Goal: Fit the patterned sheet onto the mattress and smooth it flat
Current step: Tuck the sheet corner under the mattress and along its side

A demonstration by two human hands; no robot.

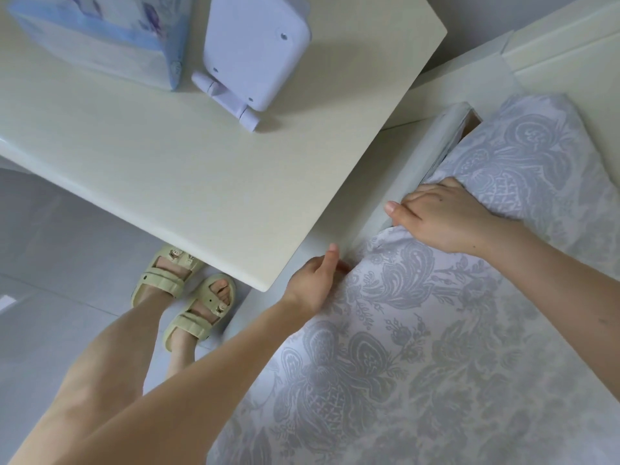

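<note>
Nearest, two bare forearms, coming in from the lower edge toward a bed. Under them the sheet (pixel 419 364) — pale, with a grey flower pattern — spread over the mattress, the mattress itself fully covered and not seen; a few soft wrinkles near the corner.

Left hand (pixel 315 283) at the side edge of the sheet, just beside the corner of the bedside table (pixel 201 179), thumb straight and pointing up, other fingers gone down behind the cloth — impossible to tell if pinching it.

Right hand (pixel 443 216) farther up, palm down on the sheet, thumb stretched out sideways, fingers bent over the covered edge into the gap beside a white bed board (pixel 422 169), tips hidden.

On the table a white router (pixel 255 52) and a blue box (pixel 100 38), side by side. Lower, on the grey floor (pixel 50 263), two feet in pale green sandals (pixel 198 320).
</note>
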